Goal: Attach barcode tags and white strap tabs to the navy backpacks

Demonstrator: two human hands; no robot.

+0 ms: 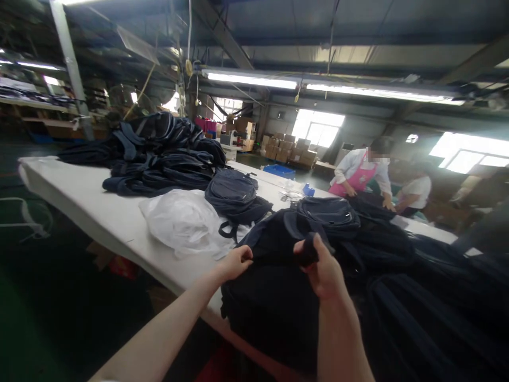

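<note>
A dark backpack [274, 302] lies at the front edge of the white table, its near side hanging over. My left hand [237, 262] is closed on the fabric at the backpack's left upper edge. To the right, my right hand [320, 268] is raised over the same backpack, its fingers wrapped round a piece of dark material. Beyond my hands sit a dark backpack [328, 210] with a zipped pocket and another dark backpack [233, 188]. A bundle of thin white sheets [183, 223] rests left of my left hand.
Dark bags are heaped [167, 154] on the white table [67, 185] at the left; more bags [437, 307] cover the right. Across the table, a person in a pink apron [353, 175] handles dark fabric beside another person [415, 188]. A blue crate [279, 171] stands behind.
</note>
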